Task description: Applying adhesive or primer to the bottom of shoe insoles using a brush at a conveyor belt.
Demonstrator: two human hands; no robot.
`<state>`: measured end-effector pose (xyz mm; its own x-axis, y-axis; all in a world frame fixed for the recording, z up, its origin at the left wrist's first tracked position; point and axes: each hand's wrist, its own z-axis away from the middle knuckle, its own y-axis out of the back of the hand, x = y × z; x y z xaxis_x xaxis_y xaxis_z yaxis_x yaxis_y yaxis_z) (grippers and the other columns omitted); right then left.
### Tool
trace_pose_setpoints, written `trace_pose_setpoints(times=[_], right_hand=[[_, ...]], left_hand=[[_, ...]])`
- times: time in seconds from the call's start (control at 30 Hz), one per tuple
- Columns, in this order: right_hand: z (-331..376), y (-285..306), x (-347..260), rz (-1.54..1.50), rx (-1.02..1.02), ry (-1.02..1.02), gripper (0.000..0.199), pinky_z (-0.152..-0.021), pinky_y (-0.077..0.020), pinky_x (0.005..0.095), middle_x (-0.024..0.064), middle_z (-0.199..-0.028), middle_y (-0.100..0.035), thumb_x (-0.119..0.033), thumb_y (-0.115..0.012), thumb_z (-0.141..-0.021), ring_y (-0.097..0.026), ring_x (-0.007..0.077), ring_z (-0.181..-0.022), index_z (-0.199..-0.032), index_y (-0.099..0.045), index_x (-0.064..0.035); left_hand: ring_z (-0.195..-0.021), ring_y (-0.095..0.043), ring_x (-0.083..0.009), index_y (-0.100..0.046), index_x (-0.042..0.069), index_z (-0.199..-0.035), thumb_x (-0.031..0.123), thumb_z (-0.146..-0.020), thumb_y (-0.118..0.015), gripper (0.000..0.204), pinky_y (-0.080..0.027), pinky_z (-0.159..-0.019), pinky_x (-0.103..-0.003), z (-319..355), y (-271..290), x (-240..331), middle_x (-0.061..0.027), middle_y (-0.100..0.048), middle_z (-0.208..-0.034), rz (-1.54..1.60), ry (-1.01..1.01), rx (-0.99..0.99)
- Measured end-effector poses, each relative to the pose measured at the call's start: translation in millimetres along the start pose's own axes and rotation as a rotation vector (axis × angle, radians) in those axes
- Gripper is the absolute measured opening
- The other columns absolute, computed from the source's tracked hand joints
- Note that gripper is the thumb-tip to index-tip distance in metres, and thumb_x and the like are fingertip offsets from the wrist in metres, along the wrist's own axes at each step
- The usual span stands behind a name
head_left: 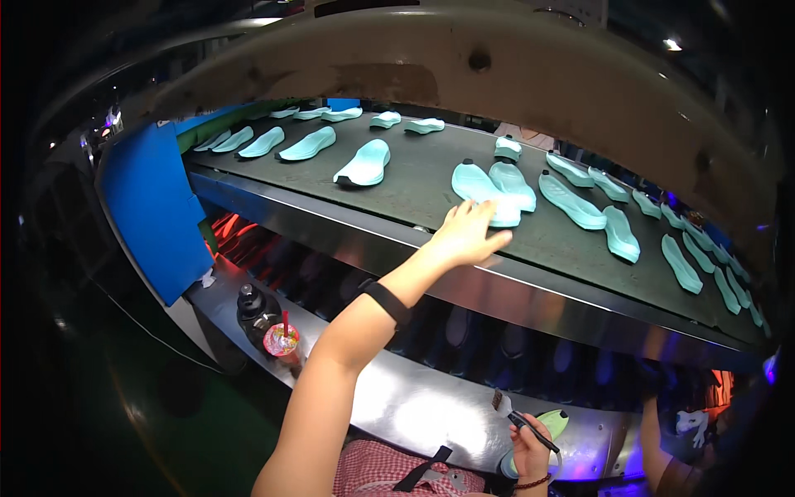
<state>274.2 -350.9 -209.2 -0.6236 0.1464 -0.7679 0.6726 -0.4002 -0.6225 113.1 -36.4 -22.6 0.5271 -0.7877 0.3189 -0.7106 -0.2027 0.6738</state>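
Under the left hand's fingers (479,217) lies a teal sole (484,189).

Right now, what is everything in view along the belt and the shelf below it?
Mint-green foam shoe soles: more than twenty, spread along the dark conveyor belt.
Blue side panel: one, left of belt.
Shiny metal shelf: one, below belt.
Black bottle: one, shelf's left end.
Pink-lidded drink cup: one, beside bottle.
Green sole: one, on shelf by right hand.
Another person's arm: lower right.
Left hand: on a belt sole; black wristband.
Right hand: fingers grip a dark brush.
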Motion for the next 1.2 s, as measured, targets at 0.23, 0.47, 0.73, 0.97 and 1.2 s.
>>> trace_pose_setpoints(times=[0.23,0.47,0.73,0.97,1.2], right_hand=[[1.4,22.2,-5.5,0.037,0.083,0.108,0.025,-0.078,-0.0466,0.0291,0.0161,-0.093,-0.060,0.009,-0.058,-0.069,-0.059,0.0226,-0.083,-0.094,-0.056,0.0041],[-19.5,27.8,-17.8,0.084,0.072,0.196,0.023,-0.084,-0.0440,0.0308,0.0173,-0.098,-0.060,0.005,-0.054,-0.075,-0.058,0.0232,-0.091,-0.097,-0.057,0.0039],[-20.7,10.8,-21.0,0.008,-0.075,0.082,0.021,-0.084,-0.0442,0.0284,0.0140,-0.096,-0.061,0.005,-0.059,-0.074,-0.058,0.0184,-0.088,-0.096,-0.059,0.0054],[-36.5,-16.6,-4.7,0.290,-0.193,-0.014,0.022,-0.077,-0.0461,0.0226,0.0122,-0.093,-0.062,0.003,-0.062,-0.073,-0.059,0.0135,-0.082,-0.095,-0.061,0.0032],[-63.9,-42.8,6.6,0.808,-0.274,0.486,0.021,-0.074,-0.0471,0.0252,0.0077,-0.086,-0.064,-0.005,-0.067,-0.071,-0.060,0.0153,-0.081,-0.092,-0.064,-0.0027]], left_hand=[[-0.094,-0.049,-0.0270,-0.055,0.004,-0.080,0.033,-0.073,-0.061,0.030,-0.037,-0.084,-0.035,33.1,18.7,5.9,-0.0127,-0.055,-0.088,-0.004,-0.101,0.301],[-0.107,-0.048,-0.0269,-0.033,-0.005,-0.122,0.013,-0.079,-0.046,0.049,-0.039,-0.091,-0.038,143.2,37.9,26.6,-0.0173,-0.048,-0.114,1.674,0.584,0.241],[-0.118,-0.039,-0.0365,-0.025,-0.002,-0.131,0.055,-0.077,-0.050,0.082,-0.030,-0.099,-0.048,270.8,-43.5,17.2,-0.0242,-0.037,-0.128,2.155,0.666,-0.475],[-0.112,-0.044,-0.0379,-0.031,0.011,-0.132,0.075,-0.073,-0.022,0.087,-0.031,-0.097,-0.052,277.9,-98.4,92.2,-0.0181,-0.044,-0.123,2.397,1.032,-0.338],[-0.109,-0.047,-0.0274,-0.036,0.014,-0.128,0.067,-0.081,-0.016,0.074,-0.035,-0.095,-0.043,270.2,-117.3,112.9,-0.0100,-0.047,-0.120,2.188,1.130,-0.128]])
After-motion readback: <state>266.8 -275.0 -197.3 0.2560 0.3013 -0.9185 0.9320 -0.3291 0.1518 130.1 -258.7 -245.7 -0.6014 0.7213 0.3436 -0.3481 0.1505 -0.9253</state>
